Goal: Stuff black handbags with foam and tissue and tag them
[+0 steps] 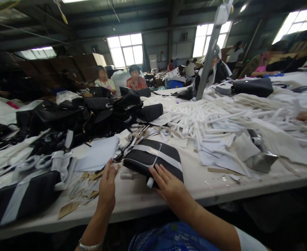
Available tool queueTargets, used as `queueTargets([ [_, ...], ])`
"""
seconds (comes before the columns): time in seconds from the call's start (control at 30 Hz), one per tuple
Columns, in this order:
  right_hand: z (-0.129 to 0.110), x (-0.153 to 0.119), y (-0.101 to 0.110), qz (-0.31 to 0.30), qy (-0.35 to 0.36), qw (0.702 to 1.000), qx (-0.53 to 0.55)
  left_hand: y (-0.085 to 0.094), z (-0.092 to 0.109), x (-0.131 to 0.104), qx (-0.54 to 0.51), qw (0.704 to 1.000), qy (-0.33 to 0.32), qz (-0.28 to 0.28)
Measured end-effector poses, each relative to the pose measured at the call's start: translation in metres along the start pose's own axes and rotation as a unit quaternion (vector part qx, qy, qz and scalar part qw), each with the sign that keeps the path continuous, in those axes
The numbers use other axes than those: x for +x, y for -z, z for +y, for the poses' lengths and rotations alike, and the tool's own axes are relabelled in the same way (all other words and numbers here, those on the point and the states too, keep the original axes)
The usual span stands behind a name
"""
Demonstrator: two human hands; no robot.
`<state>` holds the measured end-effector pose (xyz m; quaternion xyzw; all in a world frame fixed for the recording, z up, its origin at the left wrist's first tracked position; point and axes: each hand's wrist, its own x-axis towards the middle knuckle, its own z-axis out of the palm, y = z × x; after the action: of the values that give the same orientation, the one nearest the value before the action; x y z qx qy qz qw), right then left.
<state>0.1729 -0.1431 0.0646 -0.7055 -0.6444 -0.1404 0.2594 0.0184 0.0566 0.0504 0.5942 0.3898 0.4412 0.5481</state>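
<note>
Head view: your surface (211, 186) has its near edge running just in front of you, and a pale strip of it shows right of the bag (152, 157), which lies aslant close to that edge. Beyond and to the right, white tubes (195, 120) spread thickly. On the left, scraps (88, 183) and pale sheets (98, 153) take up the room, and a second bag (38, 191) lies along the near edge; a dark heap (77, 113) sits farther back.

The bag before you is black, with a light band across it and pale piping around a rounded panel. Your right grip (173, 191) rests straight fingers over its near side; the thumb is hidden, so you cannot tell whether it clamps. Your left grip (107, 186) stands just beside the left end, fingers extended, unclosed.
</note>
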Motion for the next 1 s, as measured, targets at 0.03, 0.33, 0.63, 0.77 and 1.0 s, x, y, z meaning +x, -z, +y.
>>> queueTargets([
  [0.03, 0.008, 0.013, 0.012, 0.001, -0.010, 1.000, 0.025, -0.001, 0.000, -0.003, -0.025, 1.000, 0.001, 0.020],
  [0.33, 0.105, 0.118, 0.099, 0.039, -0.196, 0.967, 0.160, -0.063, -0.021, -0.008, -0.221, 0.944, 0.227, -0.088],
  [0.63, 0.162, 0.135, 0.104, 0.094, -0.248, 0.955, 0.136, -0.197, -0.032, 0.040, -0.284, 0.856, 0.401, -0.161],
  [0.77, 0.168, 0.125, 0.105, 0.077, -0.227, 0.970, 0.032, -0.233, -0.025, 0.044, -0.302, 0.857, 0.383, -0.166],
  [1.0, 0.173, 0.090, 0.111, 0.170, -0.294, 0.935, 0.101, -0.214, 0.006, 0.032, -0.284, 0.908, 0.269, -0.149],
])
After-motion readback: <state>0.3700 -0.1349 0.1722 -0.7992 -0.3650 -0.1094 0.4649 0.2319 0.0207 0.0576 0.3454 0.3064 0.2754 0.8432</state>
